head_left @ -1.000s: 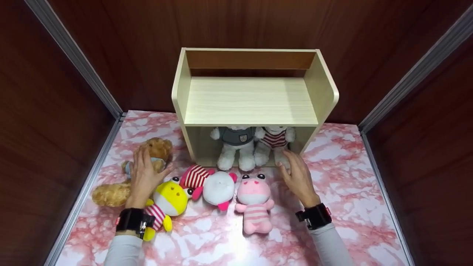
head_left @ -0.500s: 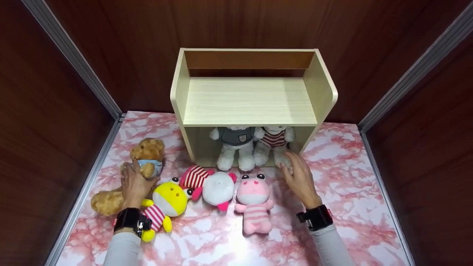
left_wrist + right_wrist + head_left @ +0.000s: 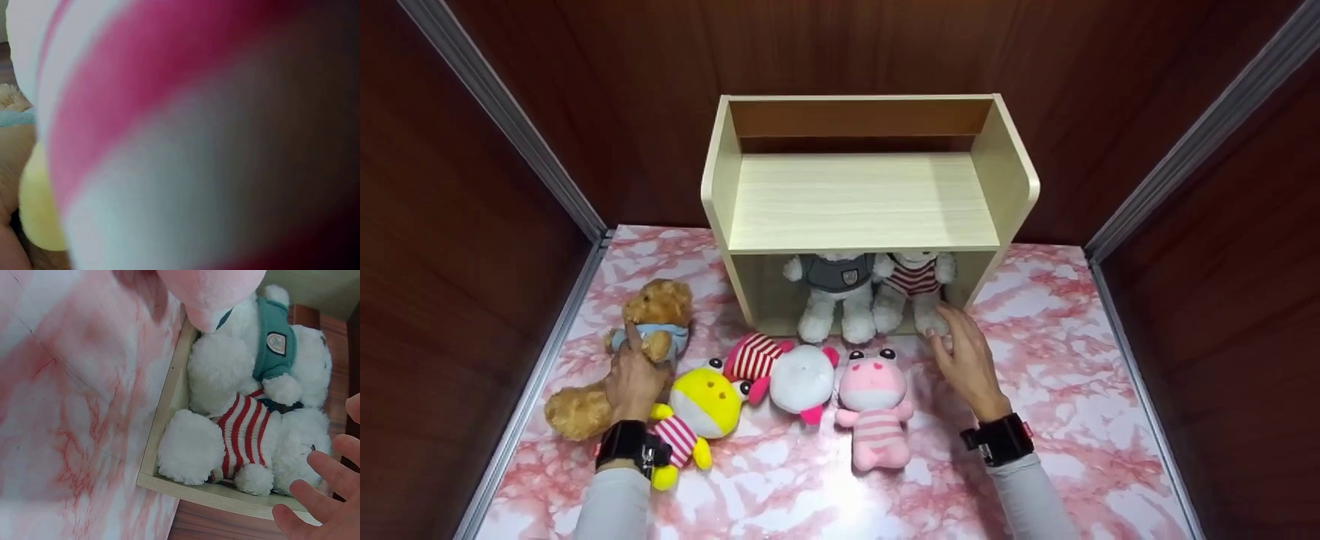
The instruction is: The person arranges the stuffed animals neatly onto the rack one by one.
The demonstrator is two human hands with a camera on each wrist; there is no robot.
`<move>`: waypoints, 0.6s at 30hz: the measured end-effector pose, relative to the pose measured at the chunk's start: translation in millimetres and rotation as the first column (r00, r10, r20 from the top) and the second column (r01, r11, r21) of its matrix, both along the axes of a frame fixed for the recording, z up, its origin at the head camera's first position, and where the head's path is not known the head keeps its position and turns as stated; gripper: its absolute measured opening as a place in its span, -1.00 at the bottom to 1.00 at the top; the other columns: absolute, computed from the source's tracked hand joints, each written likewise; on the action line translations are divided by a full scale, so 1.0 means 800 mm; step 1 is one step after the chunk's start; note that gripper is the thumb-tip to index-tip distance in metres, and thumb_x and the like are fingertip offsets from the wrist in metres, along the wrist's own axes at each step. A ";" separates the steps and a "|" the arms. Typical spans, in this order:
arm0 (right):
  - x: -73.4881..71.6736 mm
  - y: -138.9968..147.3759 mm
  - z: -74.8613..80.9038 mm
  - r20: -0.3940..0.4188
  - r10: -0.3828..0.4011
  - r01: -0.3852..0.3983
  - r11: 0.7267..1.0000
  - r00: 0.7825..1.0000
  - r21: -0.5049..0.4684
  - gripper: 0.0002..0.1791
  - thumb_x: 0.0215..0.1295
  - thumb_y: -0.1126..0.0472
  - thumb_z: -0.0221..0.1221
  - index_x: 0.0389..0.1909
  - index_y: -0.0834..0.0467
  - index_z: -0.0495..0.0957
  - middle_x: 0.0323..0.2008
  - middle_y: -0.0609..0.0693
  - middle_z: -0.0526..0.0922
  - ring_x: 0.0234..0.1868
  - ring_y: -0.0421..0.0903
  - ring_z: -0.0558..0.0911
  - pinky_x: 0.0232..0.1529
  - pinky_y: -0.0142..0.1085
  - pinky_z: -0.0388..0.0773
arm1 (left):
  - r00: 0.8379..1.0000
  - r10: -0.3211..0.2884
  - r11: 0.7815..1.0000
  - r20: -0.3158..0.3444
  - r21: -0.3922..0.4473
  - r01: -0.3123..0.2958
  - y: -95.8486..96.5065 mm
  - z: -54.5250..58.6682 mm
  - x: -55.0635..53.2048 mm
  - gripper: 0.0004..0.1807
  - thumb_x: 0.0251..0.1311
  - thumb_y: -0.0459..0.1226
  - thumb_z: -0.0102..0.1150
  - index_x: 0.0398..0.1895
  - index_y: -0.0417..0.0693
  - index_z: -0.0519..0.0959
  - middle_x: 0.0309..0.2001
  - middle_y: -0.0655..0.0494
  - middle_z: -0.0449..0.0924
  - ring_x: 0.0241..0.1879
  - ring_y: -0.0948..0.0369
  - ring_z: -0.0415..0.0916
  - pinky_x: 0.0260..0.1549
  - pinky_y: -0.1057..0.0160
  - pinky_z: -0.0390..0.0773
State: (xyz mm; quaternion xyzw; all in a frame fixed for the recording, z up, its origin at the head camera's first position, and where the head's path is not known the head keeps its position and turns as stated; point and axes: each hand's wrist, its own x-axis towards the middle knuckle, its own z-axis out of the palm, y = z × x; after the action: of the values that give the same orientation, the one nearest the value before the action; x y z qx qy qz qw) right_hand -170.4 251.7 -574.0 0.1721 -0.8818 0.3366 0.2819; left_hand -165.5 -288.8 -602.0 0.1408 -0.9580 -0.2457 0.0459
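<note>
No lettering or number is legible in my views. A pale patch (image 3: 277, 343) on the white bear's (image 3: 225, 365) sweater (image 3: 268, 363) and a red tag (image 3: 1027, 430) on my right wrist's black band (image 3: 1006, 441) are too small to read.

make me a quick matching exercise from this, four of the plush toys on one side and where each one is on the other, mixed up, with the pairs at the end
Toys
1. Brown bear in a blue top
2. Yellow-headed toy
3. Pink toy
4. White bear in a red-striped top

Places
A. Between the white-headed toy and the right hand
B. In the lower compartment of the shelf unit
C. At the index finger of the left hand
D. Beside the black strap on the left wrist

Pairs: 1-C, 2-D, 3-A, 4-B
</note>
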 end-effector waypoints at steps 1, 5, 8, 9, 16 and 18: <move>0.000 0.000 0.001 0.003 0.002 -0.002 1.000 1.000 -0.001 -0.50 0.34 0.35 0.30 0.28 0.37 0.52 0.21 0.35 0.59 0.25 0.25 0.55 0.28 0.10 0.43 | 1.000 0.005 1.000 -0.012 0.003 -0.005 -0.001 0.000 0.001 0.15 0.21 -0.22 0.34 0.68 -0.14 -0.24 0.40 -0.47 0.26 0.22 -0.44 0.36 0.04 -0.44 0.44; 0.001 0.000 0.003 0.006 0.003 -0.003 1.000 1.000 -0.004 -0.49 0.34 0.34 0.31 0.29 0.39 0.51 0.22 0.36 0.58 0.25 0.27 0.54 0.30 0.11 0.42 | 0.996 0.017 1.000 -0.083 0.015 -0.016 -0.003 0.001 0.008 0.16 0.20 -0.21 0.40 0.69 -0.04 -0.20 0.48 -0.37 0.23 0.27 -0.43 0.34 0.03 -0.48 0.42; 0.003 0.002 0.005 0.017 -0.005 0.005 1.000 1.000 -0.007 -0.48 0.35 0.34 0.31 0.29 0.39 0.50 0.23 0.35 0.58 0.26 0.28 0.53 0.32 0.12 0.40 | 0.985 0.015 1.000 -0.174 0.020 -0.012 -0.001 0.004 0.015 0.20 0.17 -0.19 0.46 0.70 0.04 -0.19 0.53 -0.32 0.17 0.37 -0.39 0.25 0.05 -0.52 0.37; 0.003 0.003 0.007 0.025 -0.010 0.010 1.000 1.000 -0.009 -0.48 0.35 0.33 0.31 0.29 0.38 0.50 0.23 0.34 0.58 0.26 0.29 0.53 0.33 0.12 0.39 | 0.977 0.013 1.000 -0.213 0.021 -0.009 0.000 0.005 0.017 0.20 0.17 -0.21 0.47 0.70 0.06 -0.18 0.55 -0.30 0.15 0.41 -0.36 0.21 0.06 -0.53 0.36; 0.005 0.008 0.015 0.059 -0.037 0.039 0.999 0.998 -0.019 -0.49 0.39 0.30 0.29 0.32 0.33 0.50 0.22 0.32 0.58 0.31 0.33 0.49 0.39 0.15 0.32 | 0.822 -0.039 0.999 -0.568 -0.001 0.047 0.012 0.015 0.024 0.24 -0.11 -0.47 0.58 0.64 -0.14 0.01 0.54 -0.35 0.14 0.49 -0.28 0.11 0.40 -0.32 0.19; 0.006 0.008 0.016 0.046 -0.040 0.041 0.999 0.998 -0.017 -0.50 0.38 0.31 0.29 0.31 0.32 0.51 0.20 0.31 0.60 0.30 0.34 0.50 0.37 0.15 0.34 | 0.752 -0.050 0.999 -0.657 -0.027 0.044 0.018 0.020 0.021 0.16 -0.09 -0.44 0.56 0.59 -0.28 0.07 0.51 -0.40 0.15 0.48 -0.31 0.13 0.45 -0.25 0.16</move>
State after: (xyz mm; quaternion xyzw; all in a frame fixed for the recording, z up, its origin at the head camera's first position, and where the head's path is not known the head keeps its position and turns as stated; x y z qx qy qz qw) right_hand -166.0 258.0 -561.4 0.1440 -0.8883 0.3425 0.2700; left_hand -148.6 -274.3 -585.9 0.0212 -0.8852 -0.2760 0.3740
